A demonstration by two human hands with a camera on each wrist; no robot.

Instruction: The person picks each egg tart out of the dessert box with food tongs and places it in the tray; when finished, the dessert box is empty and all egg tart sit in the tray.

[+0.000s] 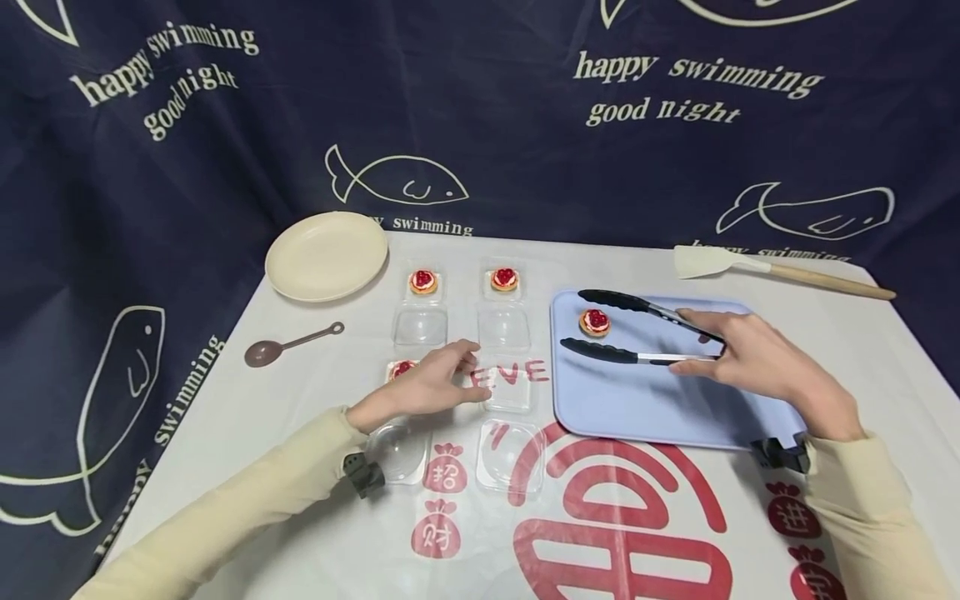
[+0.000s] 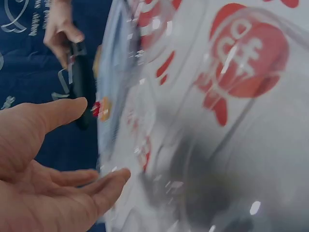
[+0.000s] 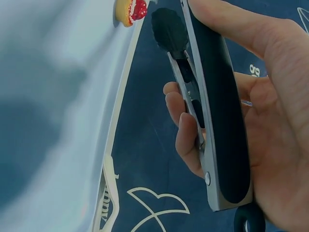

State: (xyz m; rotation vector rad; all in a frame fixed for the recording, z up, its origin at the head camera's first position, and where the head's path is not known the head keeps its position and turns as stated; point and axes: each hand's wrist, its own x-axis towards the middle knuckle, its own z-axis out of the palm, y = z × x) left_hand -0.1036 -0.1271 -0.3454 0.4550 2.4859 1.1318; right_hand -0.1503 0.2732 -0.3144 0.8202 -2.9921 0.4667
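My right hand [image 1: 765,354] grips a pair of black-tipped metal tongs [image 1: 600,351], thumb along one arm and fingers on the other. The tongs are spread, one tip either side of a small red-topped tart [image 1: 595,322] at the left of the blue tray [image 1: 660,408]. In the right wrist view the tart [image 3: 129,12] appears beyond the tong tips. My left hand [image 1: 427,385] hovers over the clear plastic boxes with fingers apart and holds nothing. It partly covers one tart [image 1: 402,368]; two more tarts [image 1: 423,282] sit in the back boxes.
Clear hinged boxes [image 1: 511,454] stand in two columns left of the tray. A cream plate [image 1: 327,256] and a brown spoon [image 1: 262,353] lie at the left. A spatula with a wooden handle [image 1: 832,281] lies behind the tray, near the dark curtain [image 1: 525,167].
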